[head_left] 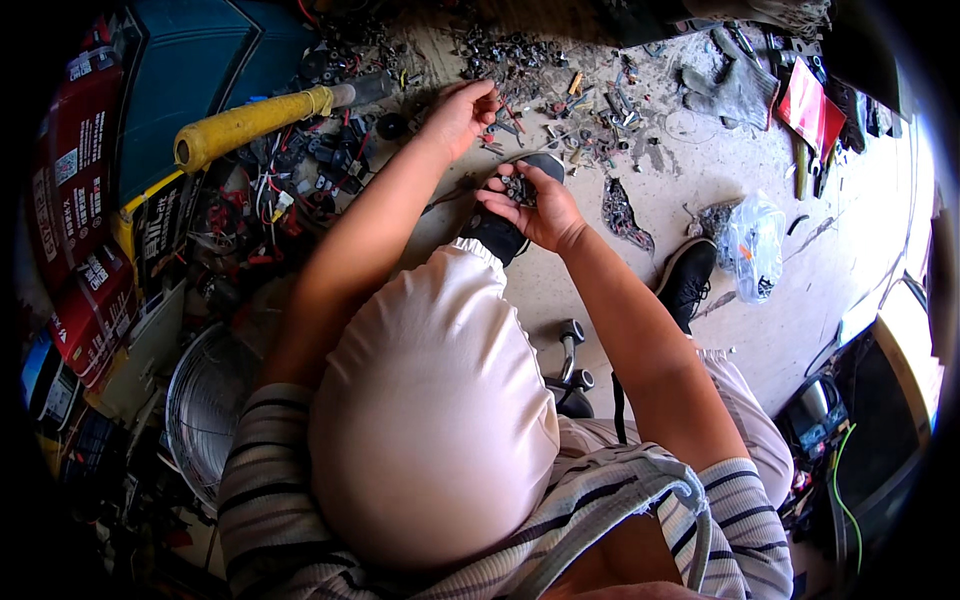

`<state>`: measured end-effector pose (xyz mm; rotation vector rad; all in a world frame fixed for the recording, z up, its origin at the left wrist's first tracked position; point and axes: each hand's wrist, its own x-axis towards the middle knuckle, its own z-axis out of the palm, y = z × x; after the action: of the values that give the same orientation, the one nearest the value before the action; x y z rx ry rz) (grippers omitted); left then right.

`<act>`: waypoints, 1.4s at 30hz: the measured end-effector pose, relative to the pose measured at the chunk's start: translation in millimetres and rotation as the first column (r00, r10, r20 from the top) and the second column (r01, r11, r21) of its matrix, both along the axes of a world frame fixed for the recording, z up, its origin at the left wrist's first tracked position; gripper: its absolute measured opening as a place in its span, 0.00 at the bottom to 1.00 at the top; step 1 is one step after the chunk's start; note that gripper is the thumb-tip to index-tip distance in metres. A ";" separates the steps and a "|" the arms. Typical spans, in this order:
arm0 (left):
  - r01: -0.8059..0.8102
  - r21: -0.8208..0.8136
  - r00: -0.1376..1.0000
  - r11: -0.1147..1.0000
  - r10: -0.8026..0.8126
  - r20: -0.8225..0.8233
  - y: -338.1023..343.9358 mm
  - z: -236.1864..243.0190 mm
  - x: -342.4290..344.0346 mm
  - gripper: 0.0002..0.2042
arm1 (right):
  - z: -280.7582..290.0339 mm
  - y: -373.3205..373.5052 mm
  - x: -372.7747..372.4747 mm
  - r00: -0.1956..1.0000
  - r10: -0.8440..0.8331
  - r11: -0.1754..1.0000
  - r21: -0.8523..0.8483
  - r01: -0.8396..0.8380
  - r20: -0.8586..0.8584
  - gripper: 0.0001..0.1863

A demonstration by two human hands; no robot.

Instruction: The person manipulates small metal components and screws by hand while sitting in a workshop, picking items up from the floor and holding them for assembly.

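Person sitting over a concrete floor [700, 170] that's pretty crowded up top. Right hand [535, 205] is cupped palm-up with a small clump of dark metal parts [517, 188] sitting in it, fingers curled loosely around them, just above the near knee. Left hand [462, 112] is stretched further out, fingertips pinched together right at the edge of the scattered pile of small hardware [560, 95]; can't tell if there's anything actually between them.

Room-wise: left side is walled in by a yellow tube [250, 122], a tangle of black and red connectors [300, 170] and stacked red boxes [80, 210]. A wire fan guard [205, 400] sits low left. The open patch is to the right, bare floor between the black shoe [688, 280] and a clear plastic bag [755, 245], with a grey glove [730, 90] and red packet [812, 110] near the far edge.
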<state>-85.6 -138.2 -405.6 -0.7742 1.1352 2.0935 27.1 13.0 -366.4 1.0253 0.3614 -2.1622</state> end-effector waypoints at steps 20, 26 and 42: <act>-0.056 0.127 0.989 0.990 0.037 0.145 8.7 16.2 7.9 0.04 | 0.2 1.0 0.5 1.000 0.010 1.000 -0.011 -0.010 0.002 0.16; 0.131 -0.210 0.963 0.969 -0.174 -0.204 9.2 2.0 -6.8 0.02 | 0.9 0.7 -0.2 1.000 0.013 1.000 -0.009 -0.013 -0.007 0.16; -0.253 -0.900 0.468 0.356 -0.769 -0.436 30.1 -38.9 -18.8 0.09 | -1.2 -0.9 1.4 0.999 0.029 1.000 -0.010 -0.030 -0.026 0.15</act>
<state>-104.4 -108.0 -444.5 0.3102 2.8868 1.2007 28.5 12.0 -367.6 0.9811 0.3752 -2.1506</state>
